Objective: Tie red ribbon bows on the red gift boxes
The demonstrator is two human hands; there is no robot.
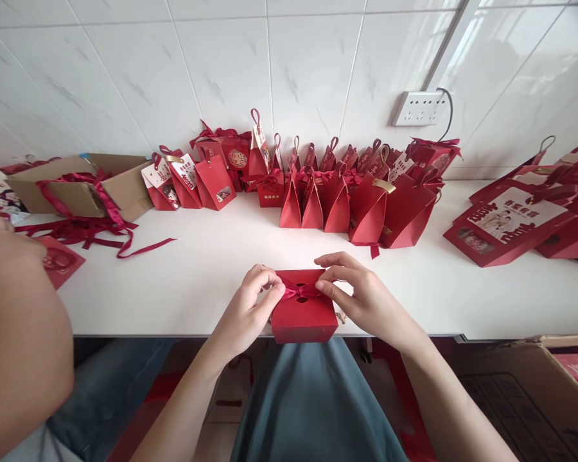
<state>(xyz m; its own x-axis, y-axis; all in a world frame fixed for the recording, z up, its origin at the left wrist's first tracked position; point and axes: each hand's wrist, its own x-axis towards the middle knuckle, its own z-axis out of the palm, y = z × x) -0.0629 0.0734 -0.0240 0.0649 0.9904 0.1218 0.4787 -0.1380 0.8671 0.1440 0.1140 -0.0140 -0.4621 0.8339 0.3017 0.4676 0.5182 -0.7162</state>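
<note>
A red gift box (304, 324) sits at the table's front edge, right before me. A dark red ribbon (300, 292) is knotted across its top, over a round hole. My left hand (255, 301) pinches the ribbon between thumb and fingers at the box's left side. On the right side, my right hand (354, 289) pinches the other part of the ribbon between thumb and forefinger, its other fingers raised. A bit of beige cord (341, 317) shows beside the box, below my right hand.
Rows of red gift boxes (336, 212) stand along the tiled wall. A cardboard box (130, 186) and loose ribbons (96, 231) lie at left, near a co-worker's arm (24, 333). More red boxes (505, 224) are at right, above a large carton (515, 391).
</note>
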